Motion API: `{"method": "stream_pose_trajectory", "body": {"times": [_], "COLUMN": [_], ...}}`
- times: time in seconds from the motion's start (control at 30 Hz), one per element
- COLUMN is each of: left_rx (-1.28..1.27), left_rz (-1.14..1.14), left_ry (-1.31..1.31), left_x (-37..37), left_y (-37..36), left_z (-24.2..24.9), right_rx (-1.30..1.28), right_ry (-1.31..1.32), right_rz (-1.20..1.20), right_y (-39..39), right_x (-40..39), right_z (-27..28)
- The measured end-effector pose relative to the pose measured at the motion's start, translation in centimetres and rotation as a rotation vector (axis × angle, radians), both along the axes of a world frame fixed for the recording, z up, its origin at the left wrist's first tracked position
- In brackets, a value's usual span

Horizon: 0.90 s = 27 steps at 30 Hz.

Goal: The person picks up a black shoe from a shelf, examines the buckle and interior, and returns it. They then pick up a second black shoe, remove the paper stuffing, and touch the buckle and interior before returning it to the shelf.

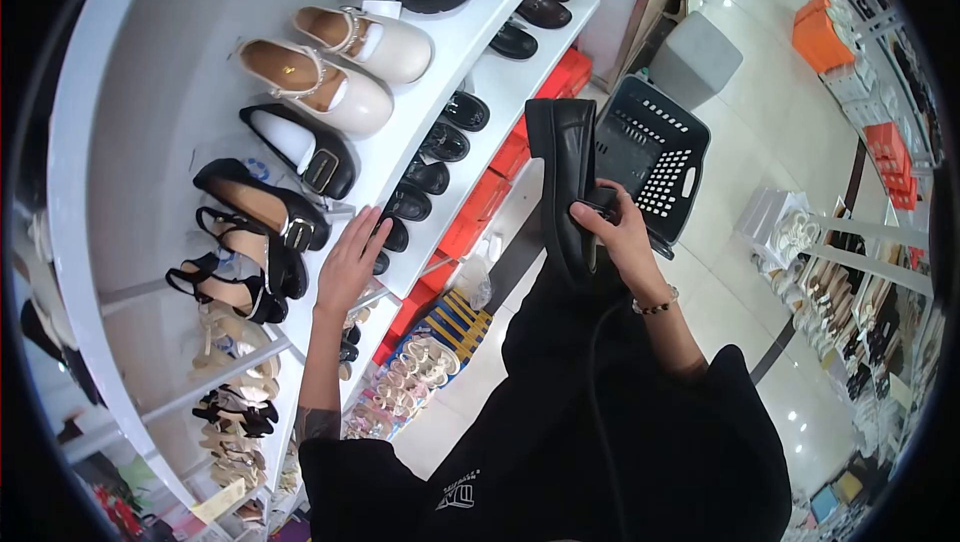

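My right hand (622,236) grips a black leather shoe (568,177) by its opening, thumb on the outside, with the toe pointing down toward my body. My left hand (352,260) holds nothing; its fingers are stretched out over the edge of the white shelf (392,147). Beside it on that shelf lie black shoes with gold buckles (262,197) and black strappy shoes (225,287). Cream strap shoes (335,102) stand farther up. Small black shoes (428,177) line the lower shelf, just past my left fingertips.
A black plastic basket (655,147) stands on the floor beyond my right hand, with a grey bin (697,57) behind it. Red boxes (475,217) sit under the lower shelf. Racks of shoes (850,322) run along the right side.
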State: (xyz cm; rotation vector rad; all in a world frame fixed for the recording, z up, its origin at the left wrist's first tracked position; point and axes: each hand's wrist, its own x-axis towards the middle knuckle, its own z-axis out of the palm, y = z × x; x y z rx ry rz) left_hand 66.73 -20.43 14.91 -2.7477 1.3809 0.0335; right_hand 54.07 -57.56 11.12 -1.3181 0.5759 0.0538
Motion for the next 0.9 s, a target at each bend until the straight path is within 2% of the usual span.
{"method": "stream_pose_trajectory", "body": {"times": [0.07, 0.13, 0.17, 0.27, 0.3, 0.33, 0.37, 0.4, 0.47, 0.6, 0.63, 0.77, 0.87, 0.9], "left_rx": [0.031, 0.047, 0.049, 0.068, -0.021, -0.113, -0.057, -0.055, -0.329, -0.449, -0.427, -0.503, -0.612, -0.652], "left_rz": [0.021, 0.000, -0.020, -0.030, -0.057, -0.088, -0.108, -0.123, -0.070, -0.229, -0.266, -0.265, -0.256, -0.206], "left_ry": [-0.002, -0.049, -0.080, -0.129, -0.224, -0.321, -0.373, -0.380, -0.510, -0.372, -0.356, -0.258, -0.165, -0.031], "left_x": [-0.2, -0.3, -0.3, -1.0, -0.8, -0.4, -0.4, -0.7, -2.3, -6.5, -7.2, -9.2, -9.6, -9.9], "left_y": [0.4, 0.2, 0.6, 0.6, 0.8, 0.8, 1.0, 0.2, -3.3, -11.9, -13.2, -17.8, -18.9, -19.0], "left_z": [-0.2, 0.1, -0.4, -0.4, -1.0, -1.5, -1.7, -1.6, -2.3, -1.3, -1.1, 0.0, 0.7, 1.0], "right_rx": [0.074, 0.461, 0.549, 0.562, 0.570, 0.436, 0.303, 0.307, 0.248, 0.313, 0.259, 0.274, 0.401, 0.384], "right_ry": [0.043, 0.054, -0.001, -0.026, -0.044, -0.018, 0.012, 0.001, 0.008, 0.031, 0.022, 0.061, 0.058, 0.085], "right_rz": [0.031, 0.062, 0.082, 0.091, 0.090, 0.104, 0.113, 0.100, 0.143, 0.229, 0.276, 0.359, 0.345, 0.382], "right_y": [0.1, 0.0, 0.3, 0.3, 0.3, 0.2, 0.0, -0.3, -0.8, -1.3, -1.5, -2.0, -2.9, -3.5], "right_x": [-0.5, -0.4, -0.5, -1.5, -1.7, -2.1, -2.5, -2.7, -3.4, -3.7, -3.7, -4.2, -4.6, -4.8], "right_z": [1.1, 1.5, 2.0, 2.0, 2.5, 3.1, 3.6, 4.2, 4.8, 5.4, 5.1, 3.7, 2.7, 2.9]}}
